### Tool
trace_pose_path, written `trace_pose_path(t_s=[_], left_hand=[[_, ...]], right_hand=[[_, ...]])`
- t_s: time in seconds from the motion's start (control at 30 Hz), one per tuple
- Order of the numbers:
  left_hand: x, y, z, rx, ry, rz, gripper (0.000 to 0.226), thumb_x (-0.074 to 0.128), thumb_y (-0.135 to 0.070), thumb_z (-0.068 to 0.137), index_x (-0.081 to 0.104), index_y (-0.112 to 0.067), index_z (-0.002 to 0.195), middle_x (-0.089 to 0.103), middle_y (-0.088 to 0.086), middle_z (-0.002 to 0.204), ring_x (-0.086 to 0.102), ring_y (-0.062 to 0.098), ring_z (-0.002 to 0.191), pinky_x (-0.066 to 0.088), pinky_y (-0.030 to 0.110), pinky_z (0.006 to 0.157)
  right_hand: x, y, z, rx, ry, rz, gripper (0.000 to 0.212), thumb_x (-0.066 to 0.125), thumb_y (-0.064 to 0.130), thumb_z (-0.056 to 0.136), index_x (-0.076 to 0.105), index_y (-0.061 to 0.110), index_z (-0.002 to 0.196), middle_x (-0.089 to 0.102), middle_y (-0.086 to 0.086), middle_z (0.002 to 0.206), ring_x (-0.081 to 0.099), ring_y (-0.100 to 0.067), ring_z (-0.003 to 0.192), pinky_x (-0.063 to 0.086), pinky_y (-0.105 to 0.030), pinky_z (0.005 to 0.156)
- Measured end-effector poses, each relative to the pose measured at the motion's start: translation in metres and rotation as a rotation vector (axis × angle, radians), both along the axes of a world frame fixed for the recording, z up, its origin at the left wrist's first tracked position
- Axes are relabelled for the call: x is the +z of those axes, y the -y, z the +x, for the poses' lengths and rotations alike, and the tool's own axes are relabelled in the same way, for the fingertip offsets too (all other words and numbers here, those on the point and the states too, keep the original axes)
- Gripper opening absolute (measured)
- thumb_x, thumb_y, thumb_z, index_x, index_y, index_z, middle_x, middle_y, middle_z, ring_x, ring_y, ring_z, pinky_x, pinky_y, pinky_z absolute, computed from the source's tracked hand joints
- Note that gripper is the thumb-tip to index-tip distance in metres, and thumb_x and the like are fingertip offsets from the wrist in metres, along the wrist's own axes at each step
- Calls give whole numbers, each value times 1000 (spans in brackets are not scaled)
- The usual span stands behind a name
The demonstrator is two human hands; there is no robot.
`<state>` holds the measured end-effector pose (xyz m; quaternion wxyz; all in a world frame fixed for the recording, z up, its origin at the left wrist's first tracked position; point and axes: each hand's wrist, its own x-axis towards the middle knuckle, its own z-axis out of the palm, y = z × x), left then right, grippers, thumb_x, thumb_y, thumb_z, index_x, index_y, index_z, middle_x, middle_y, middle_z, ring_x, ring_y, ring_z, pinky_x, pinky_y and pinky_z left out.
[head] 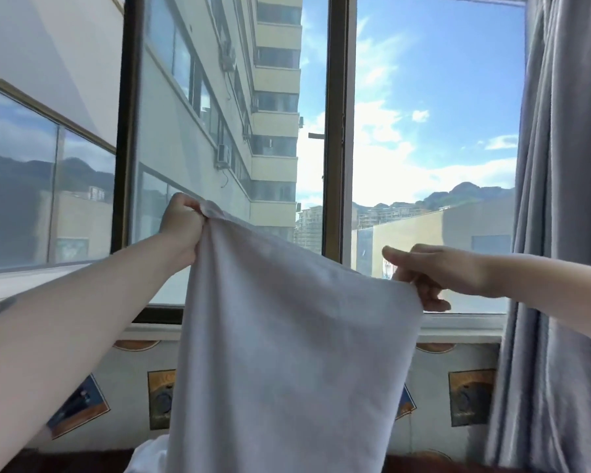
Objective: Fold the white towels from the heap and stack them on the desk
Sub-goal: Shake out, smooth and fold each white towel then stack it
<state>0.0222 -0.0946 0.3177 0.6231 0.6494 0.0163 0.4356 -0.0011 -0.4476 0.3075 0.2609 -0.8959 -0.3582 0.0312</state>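
A white towel hangs spread in the air in front of the window, reaching down past the bottom of the frame. My left hand grips its upper left corner, held higher. My right hand pinches the upper right corner, lower and further right, index finger stretched out. A bit of more white cloth shows at the bottom, left of the hanging towel. The desk is hidden.
A large window with a dark frame fills the view, buildings and sky beyond it. A grey curtain hangs at the right. Below the sill runs a patterned wall. A dark surface edge shows at the bottom.
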Motion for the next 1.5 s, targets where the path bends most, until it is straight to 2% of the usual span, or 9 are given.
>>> trace_pose_path(t_s=[0.13,0.27,0.5,0.7,0.83,0.97,1.1,1.33,1.5], left_hand=[[-11,-1,5,-15,-12,41,35,37,8,91,44,-24,77,49,4,77,45,14,62,34,13,37],[-12,4,12,-76,-21,101,35,37,6,94,45,-25,81,50,6,83,47,16,66,37,20,45],[-10,1,15,-151,11,150,36,40,9,94,45,-23,80,50,5,84,46,17,72,31,30,58],[-9,10,15,-178,21,160,37,40,11,92,44,-24,79,48,3,76,44,14,64,28,29,55],[-10,2,12,-157,3,172,36,40,7,95,43,-25,80,48,4,76,45,15,66,31,30,56],[-11,3,10,-153,-1,169,36,41,7,95,43,-24,79,47,5,74,44,15,63,33,29,57],[-10,4,6,-176,5,165,34,43,5,96,44,-25,79,51,3,79,48,13,66,36,27,55],[-9,12,9,-150,38,155,35,43,5,95,43,-25,78,48,4,76,44,15,62,30,29,54],[-8,2,7,-131,27,159,35,43,6,95,42,-26,79,48,4,76,44,16,63,31,28,56]], right_hand=[[-2,1,9,-11,33,-220,22,64,25,94,77,20,76,71,-9,65,66,-17,52,51,-21,55],[-5,-12,11,-107,-32,-444,23,54,7,90,77,10,92,75,-12,77,73,-24,67,55,-22,60],[-5,-18,5,-136,77,-637,13,69,10,83,79,13,92,76,-8,80,74,-14,69,57,-21,59],[-7,-22,5,-136,317,-862,15,66,14,84,68,15,69,62,1,52,65,-14,50,60,-27,58],[4,-6,11,-193,456,-693,15,52,22,95,59,11,87,68,-10,70,61,-15,46,42,-15,40],[4,13,21,-158,411,-531,14,49,15,96,50,19,83,53,2,73,47,-14,54,43,-24,51],[2,20,14,-44,319,-457,16,61,13,89,57,27,83,55,14,77,61,-24,69,51,-22,57],[7,-3,11,-219,662,-900,13,59,20,80,66,11,86,69,-9,80,67,-26,72,47,-27,52],[20,14,11,-242,780,-624,10,55,31,97,51,30,88,55,10,63,52,-6,54,37,-24,49]])
